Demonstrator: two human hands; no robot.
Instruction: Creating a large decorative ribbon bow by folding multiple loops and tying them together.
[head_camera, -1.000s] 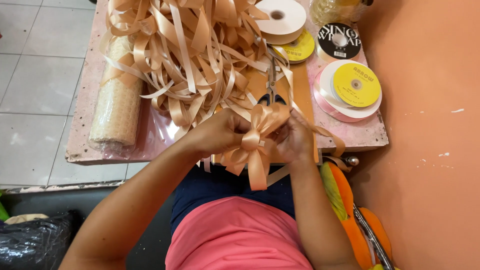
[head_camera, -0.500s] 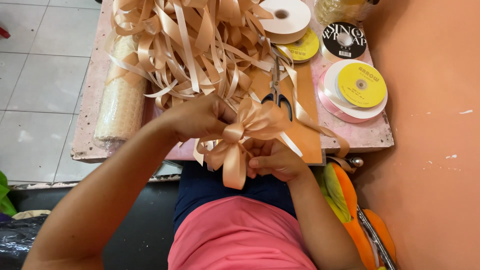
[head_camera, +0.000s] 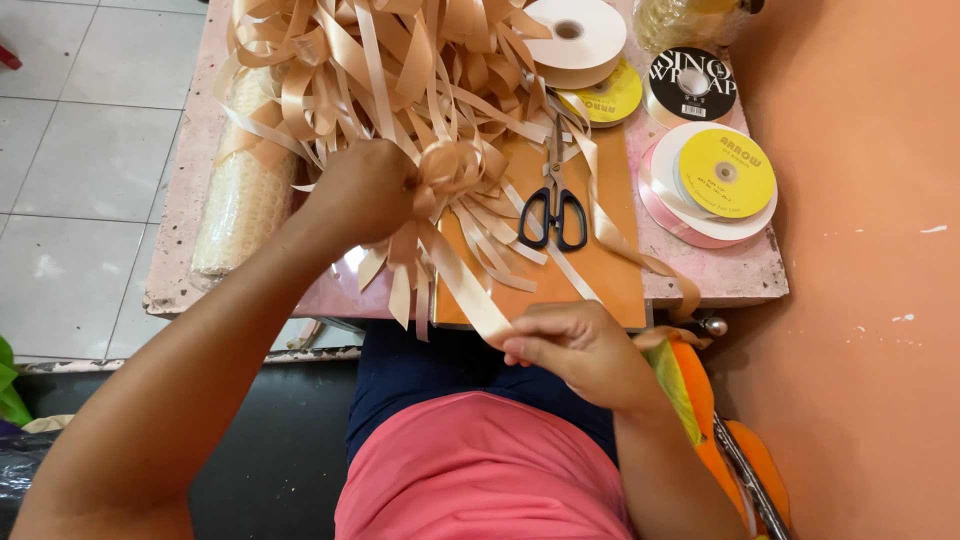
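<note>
My left hand grips a peach ribbon bow by its gathered middle, held over the front of the table. Several ribbon tails hang down from the bow. My right hand pinches the end of one long tail near the table's front edge, above my lap. Behind the bow lies a big heap of loose peach ribbon strips. Black-handled scissors rest on an orange board just right of the bow.
Ribbon spools stand at the right: a cream one, a small yellow-faced one, a black-labelled one, a pink one with a yellow face. A roll of clear wrap lies at the left. An orange wall runs along the right.
The bow has moved up and left with my left hand. My right hand has slid down along a tail, away from the bow, toward my lap.
</note>
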